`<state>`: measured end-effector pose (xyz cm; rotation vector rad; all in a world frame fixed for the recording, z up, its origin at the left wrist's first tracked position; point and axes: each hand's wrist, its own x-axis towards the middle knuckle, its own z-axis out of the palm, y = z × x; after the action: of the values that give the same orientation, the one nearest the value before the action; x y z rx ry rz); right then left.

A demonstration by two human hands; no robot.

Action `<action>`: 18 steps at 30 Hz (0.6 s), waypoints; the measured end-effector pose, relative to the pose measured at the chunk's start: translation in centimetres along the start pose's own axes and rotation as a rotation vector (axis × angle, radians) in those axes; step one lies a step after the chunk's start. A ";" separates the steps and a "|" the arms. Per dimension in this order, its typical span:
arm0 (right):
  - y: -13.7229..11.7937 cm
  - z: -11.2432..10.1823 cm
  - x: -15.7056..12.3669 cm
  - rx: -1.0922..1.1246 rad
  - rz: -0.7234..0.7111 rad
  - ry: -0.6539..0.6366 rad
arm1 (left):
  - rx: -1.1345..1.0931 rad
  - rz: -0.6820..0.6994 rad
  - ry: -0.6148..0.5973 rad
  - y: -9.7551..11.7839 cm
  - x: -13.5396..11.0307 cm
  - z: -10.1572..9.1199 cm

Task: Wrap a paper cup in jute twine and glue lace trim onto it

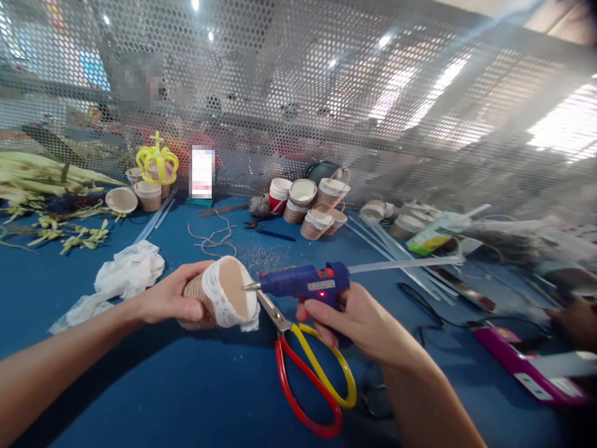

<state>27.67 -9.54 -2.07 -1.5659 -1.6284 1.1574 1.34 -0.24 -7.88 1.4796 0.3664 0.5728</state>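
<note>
My left hand [180, 295] is closed round a paper cup [237, 291] wrapped in brown twine. The cup lies tilted with one round end towards me, and white lace trim [215, 292] circles that end. In my right hand [340, 317] is a blue glue gun [298, 281], its metal nozzle at the cup's end; whether it touches I cannot tell. A small red light glows on the gun, and a clear glue stick [405, 264] sticks out of its back. Scissors [310, 373] with one red and one yellow handle lie beneath the gun.
White lace fabric [130, 270] lies bunched left of the cup. Several twine-wrapped cups [319, 221] stand at the back, near pliers [275, 234]. Loose glue sticks [396, 249] lie right. A purple power strip [527, 364] and cables are at far right. A perforated metal screen [280, 81] rises behind.
</note>
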 end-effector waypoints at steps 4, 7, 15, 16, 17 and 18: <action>0.6 0.4 0.2 0.273 -0.080 -0.019 | -0.058 0.037 -0.024 -0.1 0.0 0.2; 1.0 1.1 0.6 0.584 -0.098 -0.008 | -0.167 0.014 -0.112 0.0 -0.1 0.6; 1.7 2.1 1.5 0.721 -0.026 -0.170 | -0.324 -0.051 -0.244 0.1 -0.1 1.0; 1.8 2.1 1.5 0.705 -0.024 -0.172 | -0.329 -0.043 -0.256 0.1 0.0 1.0; 1.9 2.1 1.6 0.695 -0.023 -0.173 | -0.338 -0.034 -0.263 0.2 0.0 1.0; 2.0 2.2 1.6 0.685 -0.023 -0.178 | -0.351 -0.028 -0.261 0.2 0.0 1.1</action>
<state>26.48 -8.54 -5.04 -1.0192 -1.1519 1.6526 1.93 -1.09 -7.63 1.1892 0.0763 0.3915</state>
